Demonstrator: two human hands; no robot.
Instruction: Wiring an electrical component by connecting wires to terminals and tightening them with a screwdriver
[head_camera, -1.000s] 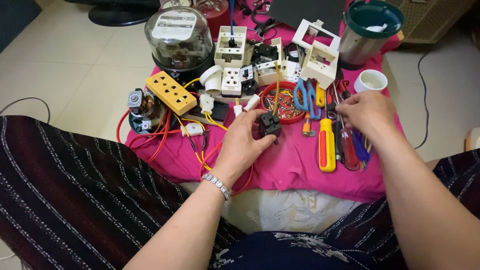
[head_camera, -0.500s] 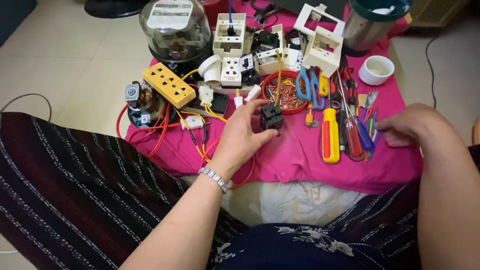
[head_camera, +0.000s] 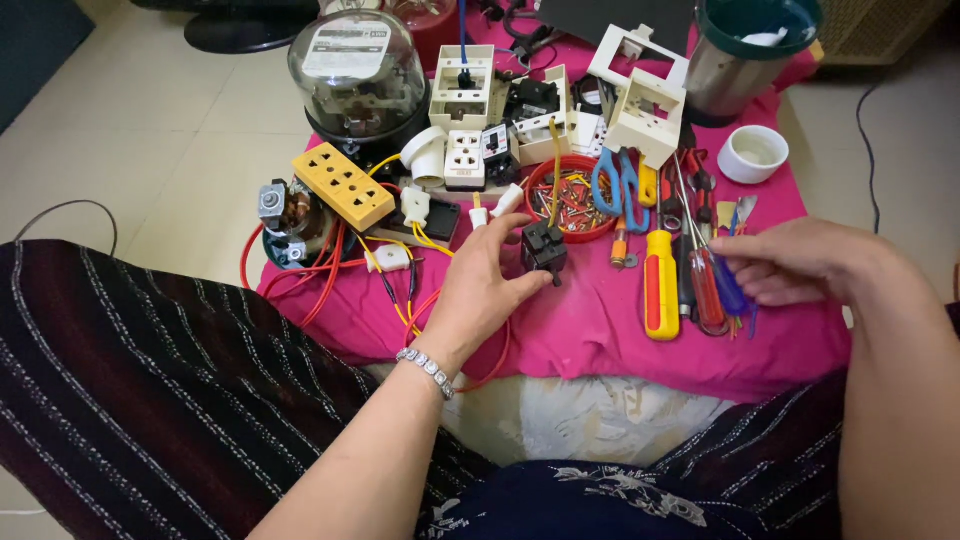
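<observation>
- The small black electrical part (head_camera: 544, 247) is pinched by the left hand (head_camera: 478, 290), just above the pink cloth (head_camera: 600, 330), near its front middle.
- It is judged light, rigid and best gripped by its flat sides.
- A blue-handled screwdriver (head_camera: 730, 290) is loosely enclosed by the right hand (head_camera: 800, 262) at the right edge.

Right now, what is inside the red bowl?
The red bowl holds a heap of small screws and bits, red and metal-coloured. Blue scissors lie over its right rim, covering that part.

right hand (head_camera: 800, 265): moved off tool pile | now fingers on blue-handled screwdriver (head_camera: 733, 293)
</observation>
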